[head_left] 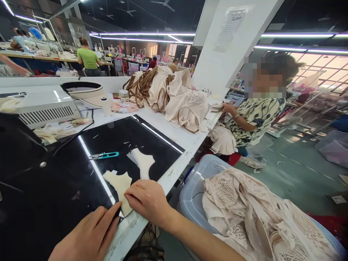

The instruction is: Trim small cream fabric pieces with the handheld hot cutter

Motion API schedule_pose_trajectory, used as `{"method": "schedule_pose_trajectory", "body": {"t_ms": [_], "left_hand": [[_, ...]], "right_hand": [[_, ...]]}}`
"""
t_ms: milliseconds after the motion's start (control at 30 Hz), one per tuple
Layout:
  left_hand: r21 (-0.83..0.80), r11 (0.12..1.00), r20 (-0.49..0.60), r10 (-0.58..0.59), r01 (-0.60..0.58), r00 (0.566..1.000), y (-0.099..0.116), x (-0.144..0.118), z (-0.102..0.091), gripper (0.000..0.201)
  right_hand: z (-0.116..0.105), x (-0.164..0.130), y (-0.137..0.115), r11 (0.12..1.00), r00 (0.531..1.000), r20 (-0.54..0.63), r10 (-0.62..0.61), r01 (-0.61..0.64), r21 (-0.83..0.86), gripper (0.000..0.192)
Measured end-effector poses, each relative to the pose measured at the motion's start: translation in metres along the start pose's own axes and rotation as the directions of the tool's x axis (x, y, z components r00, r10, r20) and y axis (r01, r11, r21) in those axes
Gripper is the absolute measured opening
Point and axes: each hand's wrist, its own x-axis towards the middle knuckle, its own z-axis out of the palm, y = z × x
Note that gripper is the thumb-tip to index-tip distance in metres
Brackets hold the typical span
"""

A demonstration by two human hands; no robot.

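A cream, curved fabric piece lies on the black glossy panel near the table's front edge. My right hand is closed on its right side, fingers curled and thumb against the cloth. At its lower left edge, my left hand has thumb and fingers brought together on the cloth; the exact pinch point is partly hidden. A second cream fabric piece with whitish layers beneath lies just beyond. Teal-handled thread snips rest farther left, touched by neither hand.
Beige garments with brown straps are heaped at the back. A clear plastic bin of lace garments stands right of the table. A white vented machine sits at left. Another person handles cloth at the table's far right end.
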Motion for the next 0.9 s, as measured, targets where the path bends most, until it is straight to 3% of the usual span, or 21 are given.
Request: {"method": "schedule_pose_trajectory", "body": {"t_ms": [167, 333, 467, 567, 767, 900], "left_hand": [[0.051, 0.996, 0.083, 0.069, -0.073, 0.994, 0.004, 0.011, -0.010, 0.042], [0.121, 0.981, -0.131, 0.165, -0.149, 0.978, 0.020, 0.024, -0.018, 0.039], [0.079, 0.985, -0.149, 0.162, -0.152, 0.975, 0.028, 0.031, -0.018, 0.036], [0.067, 0.992, -0.085, 0.111, -0.106, 0.990, 0.032, 0.035, -0.019, 0.032], [0.044, 0.999, 0.188, -0.012, 0.004, 0.982, 0.047, 0.042, -0.036, 0.029], [0.043, 0.999, 0.214, -0.022, 0.013, 0.977, 0.050, 0.045, -0.041, 0.029]], "right_hand": [[-0.002, 0.001, 0.002, 0.991, 0.996, 0.000, 0.094, -0.094, 0.094, 0.017], [-0.007, 0.003, 0.004, 0.960, 0.975, -0.019, 0.219, -0.212, 0.181, 0.017], [-0.009, 0.006, 0.007, 0.930, 0.952, -0.039, 0.305, -0.289, 0.228, 0.020], [-0.009, 0.008, 0.012, 0.906, 0.933, -0.050, 0.356, -0.332, 0.261, 0.023], [-0.008, 0.013, 0.015, 0.830, 0.882, -0.079, 0.465, -0.403, 0.386, 0.033], [-0.009, 0.020, 0.016, 0.769, 0.846, -0.048, 0.531, -0.457, 0.447, 0.039]]}}
